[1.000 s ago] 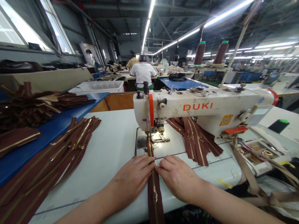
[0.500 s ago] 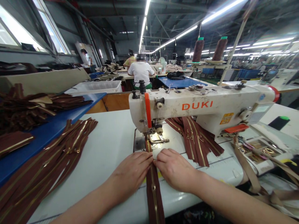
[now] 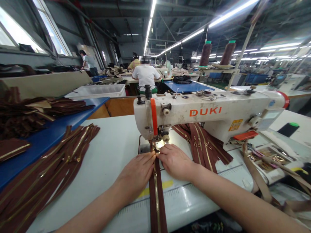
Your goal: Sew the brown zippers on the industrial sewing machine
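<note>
A brown zipper (image 3: 156, 197) with gold teeth runs from the table's front edge up to the presser foot of the white DUKI sewing machine (image 3: 209, 113). My left hand (image 3: 137, 171) lies flat on the zipper's left tape, fingertips close to the needle. My right hand (image 3: 173, 160) presses the right tape, its fingers right at the presser foot. Both hands pinch the tape between them.
Several brown zippers (image 3: 48, 168) lie spread at the left, with more piled on a blue tray (image 3: 48, 136). A bunch of sewn zippers (image 3: 204, 145) hangs behind the needle. A parts tray (image 3: 272, 155) sits at the right. A person in a white shirt (image 3: 146, 76) sits ahead.
Both hands have slid forward along the zipper toward the needle, and the zipper has fed farther under the presser foot.
</note>
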`<state>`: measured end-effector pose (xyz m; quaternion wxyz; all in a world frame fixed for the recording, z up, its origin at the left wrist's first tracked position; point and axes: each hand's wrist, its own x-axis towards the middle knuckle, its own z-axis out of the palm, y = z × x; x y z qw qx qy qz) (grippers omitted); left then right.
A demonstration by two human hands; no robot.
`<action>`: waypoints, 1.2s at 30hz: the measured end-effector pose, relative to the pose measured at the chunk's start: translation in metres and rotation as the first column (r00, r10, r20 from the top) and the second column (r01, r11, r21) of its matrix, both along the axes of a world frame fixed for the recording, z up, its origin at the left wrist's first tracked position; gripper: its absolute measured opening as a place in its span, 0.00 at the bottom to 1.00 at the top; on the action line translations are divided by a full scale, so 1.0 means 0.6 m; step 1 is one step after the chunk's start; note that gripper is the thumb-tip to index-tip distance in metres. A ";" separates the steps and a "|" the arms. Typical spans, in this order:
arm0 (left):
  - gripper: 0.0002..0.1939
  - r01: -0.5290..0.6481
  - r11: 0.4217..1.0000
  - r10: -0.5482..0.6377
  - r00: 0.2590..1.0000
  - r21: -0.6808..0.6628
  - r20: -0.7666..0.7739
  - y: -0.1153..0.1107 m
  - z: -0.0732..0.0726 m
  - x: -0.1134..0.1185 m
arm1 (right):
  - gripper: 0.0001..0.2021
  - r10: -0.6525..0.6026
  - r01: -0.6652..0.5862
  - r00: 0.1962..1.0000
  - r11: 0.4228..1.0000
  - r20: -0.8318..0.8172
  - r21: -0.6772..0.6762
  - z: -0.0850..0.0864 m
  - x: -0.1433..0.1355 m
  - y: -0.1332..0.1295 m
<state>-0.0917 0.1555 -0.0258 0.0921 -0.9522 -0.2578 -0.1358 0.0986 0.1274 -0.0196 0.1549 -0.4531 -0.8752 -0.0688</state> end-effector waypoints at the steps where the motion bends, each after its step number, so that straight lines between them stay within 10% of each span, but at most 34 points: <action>1: 0.19 0.002 1.000 -0.002 1.000 0.008 0.003 -0.002 0.001 -0.001 | 0.09 -0.008 0.008 1.000 1.000 -0.007 -0.004 -0.001 0.000 0.002; 24: 0.19 -0.091 0.989 0.097 0.994 -0.120 0.043 -0.016 0.017 0.000 | 0.10 -0.022 0.032 0.977 0.999 -0.213 0.042 -0.012 0.006 -0.006; 36: 0.28 -0.067 0.993 0.070 0.997 -0.102 0.024 -0.194 0.005 -0.104 | 0.12 0.040 -0.024 0.964 0.998 -0.262 0.064 -0.018 0.000 -0.022</action>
